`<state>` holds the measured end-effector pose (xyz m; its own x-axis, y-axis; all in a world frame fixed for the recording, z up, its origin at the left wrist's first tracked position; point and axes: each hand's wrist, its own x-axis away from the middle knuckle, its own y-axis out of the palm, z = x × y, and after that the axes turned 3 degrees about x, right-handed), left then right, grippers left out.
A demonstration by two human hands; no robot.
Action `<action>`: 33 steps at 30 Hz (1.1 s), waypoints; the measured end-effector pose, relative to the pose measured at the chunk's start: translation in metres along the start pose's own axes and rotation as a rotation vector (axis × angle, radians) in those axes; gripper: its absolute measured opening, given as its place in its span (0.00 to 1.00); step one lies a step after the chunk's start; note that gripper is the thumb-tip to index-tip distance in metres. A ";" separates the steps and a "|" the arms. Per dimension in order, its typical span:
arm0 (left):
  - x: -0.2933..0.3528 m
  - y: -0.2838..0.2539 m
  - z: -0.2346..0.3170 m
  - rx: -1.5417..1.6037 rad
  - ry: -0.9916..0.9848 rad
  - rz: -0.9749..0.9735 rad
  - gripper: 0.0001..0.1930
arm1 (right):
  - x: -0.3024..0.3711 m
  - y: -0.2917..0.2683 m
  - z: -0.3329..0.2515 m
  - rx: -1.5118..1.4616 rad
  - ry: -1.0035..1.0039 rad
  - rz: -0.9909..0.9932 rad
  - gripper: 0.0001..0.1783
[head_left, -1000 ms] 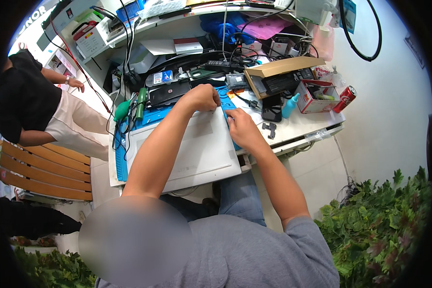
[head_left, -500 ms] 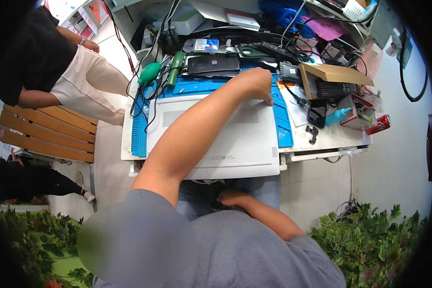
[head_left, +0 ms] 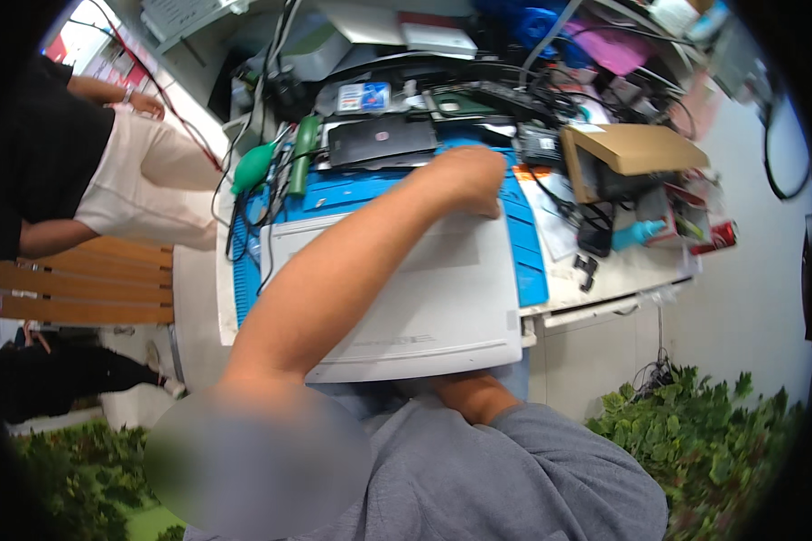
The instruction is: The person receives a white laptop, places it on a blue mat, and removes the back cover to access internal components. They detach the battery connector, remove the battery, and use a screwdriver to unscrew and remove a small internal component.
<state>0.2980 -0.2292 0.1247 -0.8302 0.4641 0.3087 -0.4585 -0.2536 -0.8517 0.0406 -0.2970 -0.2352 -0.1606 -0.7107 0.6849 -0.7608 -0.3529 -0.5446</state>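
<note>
A light grey laptop [head_left: 424, 298] lies underside up on a blue repair mat [head_left: 525, 239], its front edge jutting past the desk over my lap. My left arm reaches across it. Near the laptop's far right corner is my left hand [head_left: 478, 180], its fingers curled closed and the thumb side low against the casing. Whatever the fingers hold, if anything, is hidden. My right forearm runs under the laptop's front edge, so the right hand is out of sight.
Behind the laptop sit a black flat device [head_left: 381, 142], a green cylinder [head_left: 304, 155] and a green air blower [head_left: 253, 168]. To the right are an open cardboard box [head_left: 636, 149], a light-blue bottle [head_left: 636, 234] and a red can [head_left: 717, 237]. Another person [head_left: 54, 162] stands at left.
The view has shifted, so the desk sits lower. My right hand, earlier visible in front of the laptop, has gone out of sight beneath it. My left hand remains near the far right corner.
</note>
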 end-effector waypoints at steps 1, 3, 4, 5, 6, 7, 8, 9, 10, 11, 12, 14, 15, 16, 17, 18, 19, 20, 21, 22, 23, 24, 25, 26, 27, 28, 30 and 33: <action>-0.001 -0.004 0.000 -0.032 -0.007 -0.004 0.17 | 0.003 -0.015 -0.003 0.049 -0.032 0.058 0.26; -0.010 -0.003 -0.004 -0.069 -0.022 -0.031 0.17 | 0.027 -0.044 -0.010 0.072 -0.076 0.167 0.26; -0.009 -0.005 -0.012 -0.055 -0.049 -0.014 0.16 | 0.051 -0.060 -0.014 0.037 -0.079 0.192 0.27; -0.011 -0.005 -0.005 -0.059 -0.012 -0.017 0.16 | 0.086 -0.069 -0.016 -0.032 -0.050 0.233 0.27; -0.010 -0.008 -0.003 -0.069 0.008 -0.011 0.16 | 0.132 -0.076 -0.019 -0.116 -0.026 0.258 0.26; -0.010 -0.011 -0.003 -0.066 0.002 -0.015 0.16 | 0.177 -0.084 -0.023 -0.195 -0.011 0.282 0.24; -0.010 -0.017 -0.003 -0.061 0.003 -0.017 0.16 | 0.229 -0.085 -0.019 -0.277 0.003 0.299 0.23; -0.009 -0.020 -0.001 -0.048 0.006 -0.027 0.17 | 0.270 -0.083 -0.008 -0.235 -0.109 0.422 0.21; -0.007 -0.017 -0.003 -0.028 -0.002 -0.042 0.17 | 0.316 -0.109 -0.013 -0.425 -0.090 0.379 0.20; -0.006 -0.012 -0.002 -0.028 -0.021 -0.062 0.17 | 0.350 -0.140 -0.020 -0.624 -0.077 0.336 0.19; -0.006 -0.009 0.000 -0.029 -0.031 -0.082 0.18 | 0.361 -0.155 -0.025 -0.741 -0.054 0.543 0.18; -0.010 -0.014 -0.002 -0.043 -0.054 -0.112 0.19 | 0.357 -0.193 -0.022 -0.809 0.075 0.941 0.16; -0.012 -0.013 -0.002 -0.023 -0.026 -0.117 0.20 | 0.342 -0.214 -0.012 -0.524 0.082 1.192 0.16; -0.013 -0.014 -0.005 -0.009 0.007 -0.125 0.20 | 0.330 -0.235 -0.001 -0.439 0.154 1.252 0.15; -0.014 -0.013 -0.008 0.000 0.039 -0.133 0.21 | 0.314 -0.253 0.013 -0.412 0.229 1.277 0.17; -0.016 -0.013 -0.011 0.010 0.068 -0.139 0.21 | 0.301 -0.266 0.029 -0.440 0.232 1.240 0.18; -0.019 -0.012 -0.015 0.023 0.075 -0.149 0.23 | 0.288 -0.277 0.044 -0.468 0.227 1.203 0.18; -0.018 -0.014 -0.015 0.033 0.068 -0.161 0.23 | 0.282 -0.284 0.050 -0.496 0.222 1.164 0.19; -0.017 -0.015 -0.014 0.043 0.063 -0.173 0.23 | 0.279 -0.287 0.051 -0.547 0.222 1.145 0.19; -0.016 -0.015 -0.015 0.056 0.051 -0.185 0.23 | 0.276 -0.289 0.051 -0.596 0.218 1.121 0.20; -0.017 -0.015 -0.017 0.050 0.059 -0.171 0.23 | 0.273 -0.290 0.051 -0.645 0.215 1.096 0.20; -0.019 -0.015 -0.019 0.053 0.061 -0.174 0.23 | 0.273 -0.294 0.050 -0.692 0.223 1.086 0.19; -0.021 -0.015 -0.022 0.056 0.062 -0.176 0.24 | 0.274 -0.299 0.048 -0.740 0.230 1.076 0.19; -0.023 -0.015 -0.024 0.060 0.063 -0.177 0.24 | 0.274 -0.301 0.048 -0.787 0.237 1.066 0.19; -0.024 -0.014 -0.026 0.079 0.047 -0.199 0.24 | 0.272 -0.302 0.049 -0.769 0.237 1.058 0.18; -0.026 -0.015 -0.027 0.095 0.033 -0.219 0.25 | 0.270 -0.304 0.051 -0.750 0.236 1.053 0.18; -0.028 -0.017 -0.029 0.114 0.029 -0.234 0.25 | 0.269 -0.308 0.055 -0.748 0.245 1.028 0.17; -0.027 -0.018 -0.029 0.174 0.043 -0.240 0.25 | 0.268 -0.311 0.061 -0.770 0.264 0.989 0.15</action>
<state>0.3379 -0.2123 0.1195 -0.6792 0.5628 0.4711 -0.6906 -0.2725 -0.6700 0.2731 -0.4149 0.0883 -0.9154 -0.2946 0.2742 -0.3985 0.7587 -0.5154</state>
